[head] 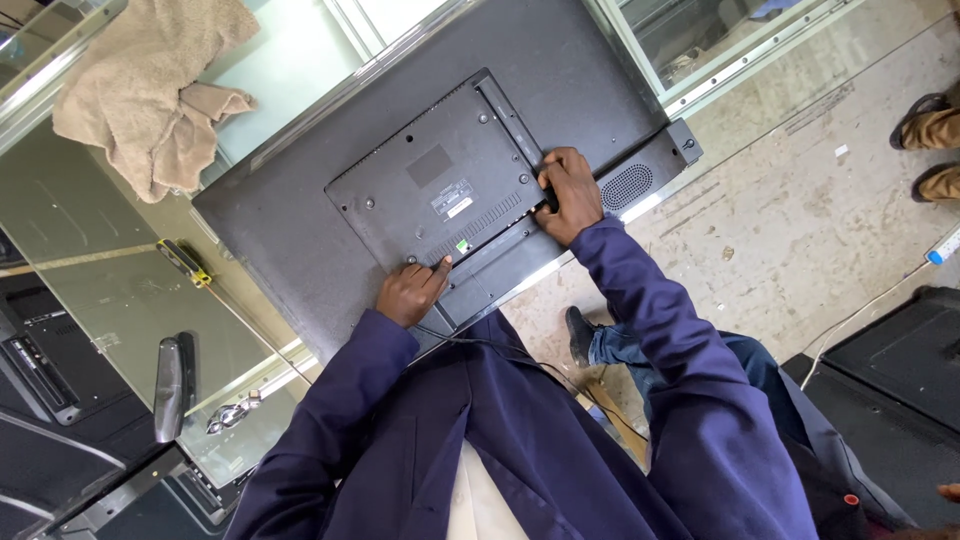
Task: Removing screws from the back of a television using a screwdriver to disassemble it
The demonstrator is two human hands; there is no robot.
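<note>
Two hands work on the back of a flat black television lying face down on a glass table.

The left hand (412, 290) presses a pointing finger at the raised black plastic rear cover (440, 175), about 7 o'clock of its white rectangular label (452, 200); a small green sticker (463, 244) sits just beside it. The right hand (570, 195) is curled shut at the cover's 3 o'clock edge; what it grips is hidden. The television (300, 230) overhangs the glass table (120, 300) toward the floor. A beige towel (150, 90) lies at 10 o'clock, a yellow-handled screwdriver (183, 262) at 8.
</note>
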